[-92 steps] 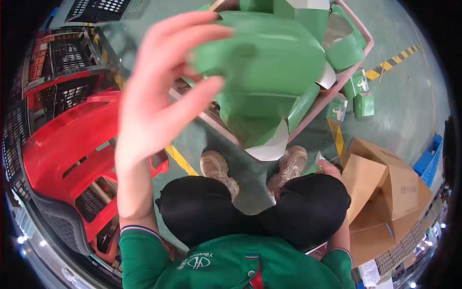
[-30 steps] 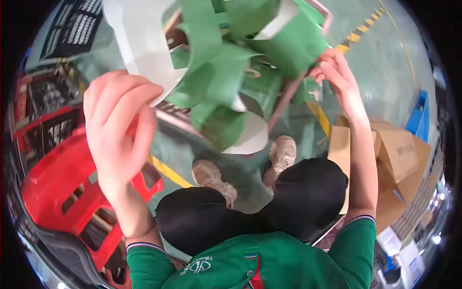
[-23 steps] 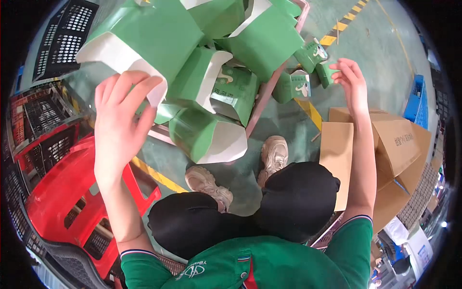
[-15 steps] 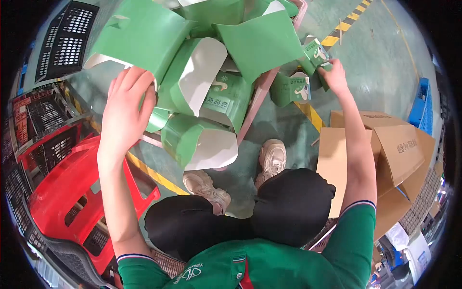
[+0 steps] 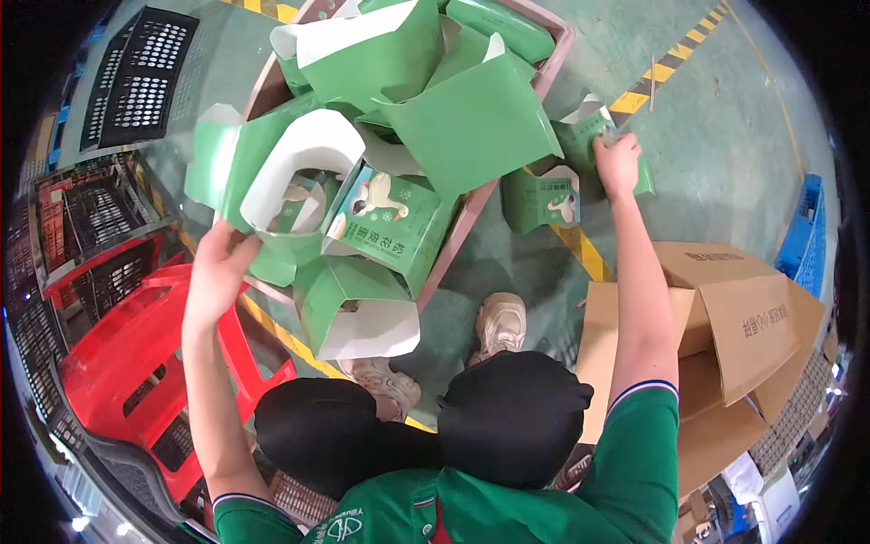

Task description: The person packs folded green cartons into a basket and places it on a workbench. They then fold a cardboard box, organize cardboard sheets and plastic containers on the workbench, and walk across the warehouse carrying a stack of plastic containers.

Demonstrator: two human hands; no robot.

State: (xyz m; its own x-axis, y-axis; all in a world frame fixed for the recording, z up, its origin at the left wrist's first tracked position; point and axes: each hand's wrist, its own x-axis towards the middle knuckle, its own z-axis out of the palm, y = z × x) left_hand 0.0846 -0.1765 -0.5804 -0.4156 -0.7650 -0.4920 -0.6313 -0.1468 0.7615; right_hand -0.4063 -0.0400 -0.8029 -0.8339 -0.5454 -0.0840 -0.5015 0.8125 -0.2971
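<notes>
While the left grip (image 5: 217, 272) pinches a carton (image 5: 270, 177) centre-left and the right grip (image 5: 617, 163) a small box (image 5: 644, 179) upper-right, hard tugging could tear either.

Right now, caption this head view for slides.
Left hand at an open green box, right hand at small boxes on the floor.

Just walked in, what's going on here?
A person is working at a pink crate heaped with green cartons. The left hand is at the edge of an open carton; the right hand is at the small green boxes on the floor beside the crate, grip unclear. A brown cardboard box stands open at the person's right.
</notes>
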